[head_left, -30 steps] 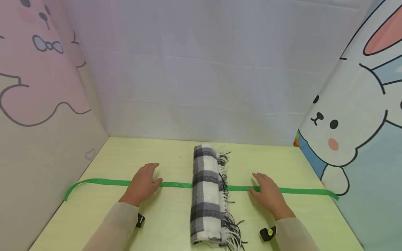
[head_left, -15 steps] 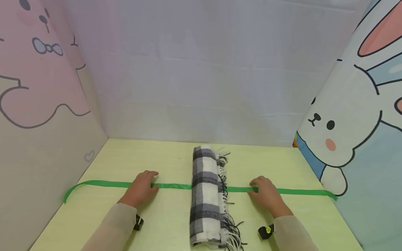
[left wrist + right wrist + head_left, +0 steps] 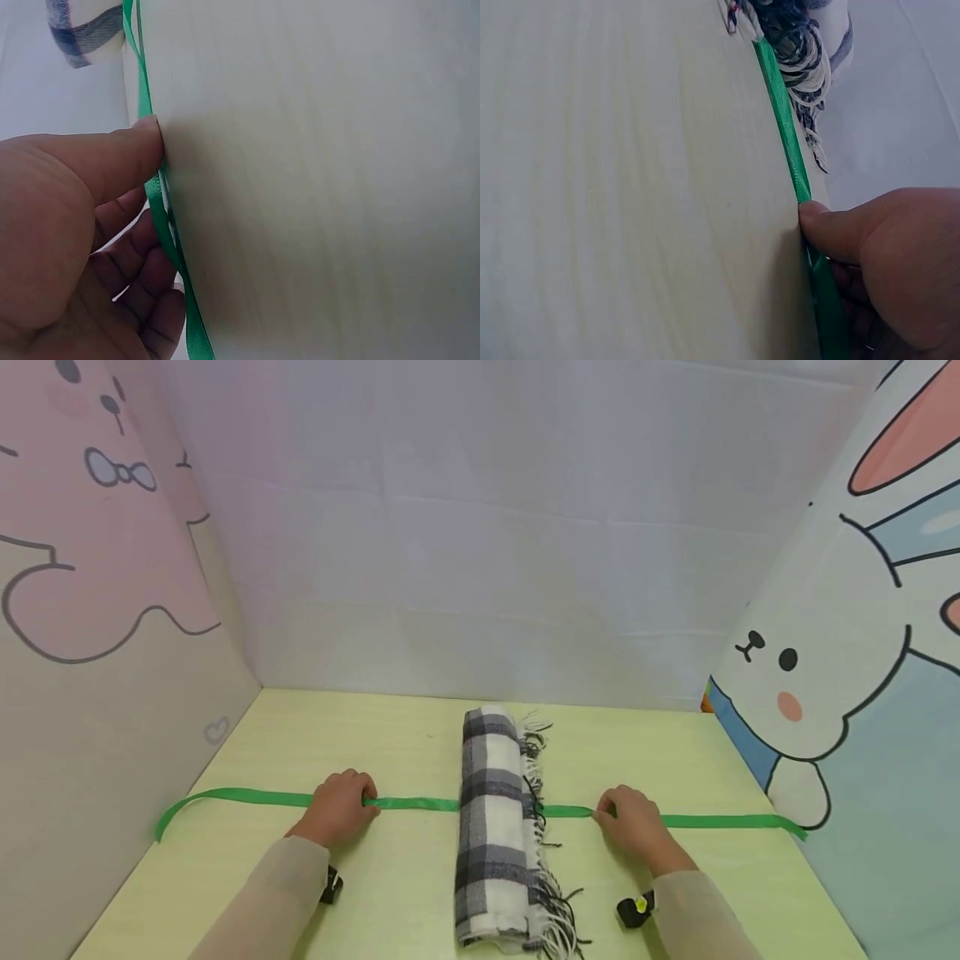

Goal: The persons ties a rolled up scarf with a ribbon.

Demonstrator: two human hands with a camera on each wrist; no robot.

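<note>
A rolled checked scarf [image 3: 491,827] in black, grey and white lies lengthwise mid-table, its fringe along the right side. Under it runs a green ribbon [image 3: 423,804], stretched crosswise over the table. Left of the scarf, my left hand [image 3: 337,808] pinches the ribbon between thumb and fingers; the left wrist view shows the thumb [image 3: 135,154] pressed on it. On the other side my right hand [image 3: 637,827] pinches the ribbon too, the thumb tip [image 3: 817,217] against the green band in the right wrist view. Both ribbon ends lie loose, curving toward the table's sides.
The pale yellow table [image 3: 360,727] is bounded by a white cloth backdrop [image 3: 480,543]. Printed cloth walls stand at the sides, with a pink bear [image 3: 112,543] left and a white rabbit [image 3: 825,627] right. Black wrist cameras sit under both sleeves.
Both hands have come down onto the ribbon. Their fingers, spread a second ago, have closed on it either side of the scarf. The scarf stays put.
</note>
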